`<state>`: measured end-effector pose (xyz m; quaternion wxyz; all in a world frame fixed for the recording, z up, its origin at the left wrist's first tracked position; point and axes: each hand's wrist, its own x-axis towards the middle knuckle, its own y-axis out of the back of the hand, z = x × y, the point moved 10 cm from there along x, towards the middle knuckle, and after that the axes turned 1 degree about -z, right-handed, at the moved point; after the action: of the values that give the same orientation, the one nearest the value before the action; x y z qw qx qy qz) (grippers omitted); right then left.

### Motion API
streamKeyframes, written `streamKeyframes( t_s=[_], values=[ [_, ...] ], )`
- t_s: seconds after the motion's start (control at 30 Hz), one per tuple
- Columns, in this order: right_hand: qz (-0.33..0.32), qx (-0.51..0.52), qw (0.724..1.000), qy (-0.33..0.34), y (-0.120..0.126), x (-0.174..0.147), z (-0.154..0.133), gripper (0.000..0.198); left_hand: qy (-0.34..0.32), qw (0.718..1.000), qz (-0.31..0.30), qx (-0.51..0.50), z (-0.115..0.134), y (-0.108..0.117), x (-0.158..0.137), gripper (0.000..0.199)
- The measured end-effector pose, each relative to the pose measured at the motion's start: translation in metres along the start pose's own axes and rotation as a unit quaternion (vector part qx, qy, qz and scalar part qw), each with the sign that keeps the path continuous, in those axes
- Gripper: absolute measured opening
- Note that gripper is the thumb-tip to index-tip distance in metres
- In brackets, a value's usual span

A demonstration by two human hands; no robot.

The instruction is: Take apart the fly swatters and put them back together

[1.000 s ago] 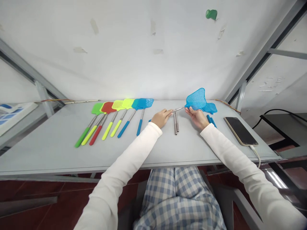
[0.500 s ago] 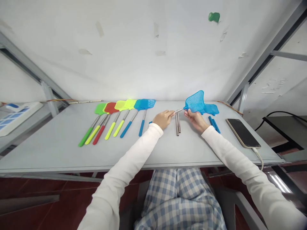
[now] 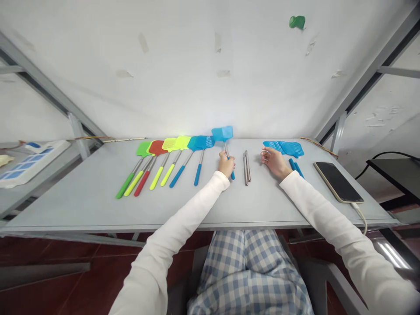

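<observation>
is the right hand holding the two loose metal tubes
No, the metal tubes lie side by side on the table, between the left hand and the right hand.

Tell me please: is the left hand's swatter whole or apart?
Looks whole: swatter head, metal rod and blue grip form one line, though the left hand covers part.

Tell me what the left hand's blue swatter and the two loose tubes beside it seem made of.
Swatter head: probably plastic, fairly smooth; thin and bright blue. Swatter shaft: likely smooth metal; slim and silvery. Swatter handle: dull, opaque blue; plastic or perhaps rubber. Two tubes: likely polished metal, given light streaks along grey-brown sides.
</observation>
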<state>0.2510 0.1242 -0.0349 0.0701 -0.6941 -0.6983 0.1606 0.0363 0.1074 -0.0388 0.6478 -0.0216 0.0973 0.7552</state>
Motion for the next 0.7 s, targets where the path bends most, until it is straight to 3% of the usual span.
streamKeyframes(
  t_s=[0.17,0.3,0.4,0.53,0.7],
  values=[
    [-0.031,-0.142,0.988,0.062,-0.009,-0.003,-0.008,0.022,-0.006,0.987,-0.001,0.160,0.002,0.000,0.000,0.053],
    [-0.059,-0.287,0.948,0.123,-0.020,-0.003,-0.008,0.025,-0.020,0.955,0.011,0.295,0.010,0.001,-0.012,0.072],
    [-0.075,-0.399,0.895,0.182,-0.030,-0.007,-0.009,0.025,-0.046,0.926,0.026,0.374,0.017,0.003,-0.020,0.078],
    [-0.100,-0.540,0.794,0.260,-0.055,-0.026,-0.013,0.029,-0.083,0.875,0.025,0.477,0.022,0.003,-0.026,0.070],
    [-0.072,-0.657,0.702,0.265,-0.069,-0.040,-0.010,0.045,-0.106,0.821,0.000,0.561,0.021,0.001,-0.032,0.056]
  ],
)
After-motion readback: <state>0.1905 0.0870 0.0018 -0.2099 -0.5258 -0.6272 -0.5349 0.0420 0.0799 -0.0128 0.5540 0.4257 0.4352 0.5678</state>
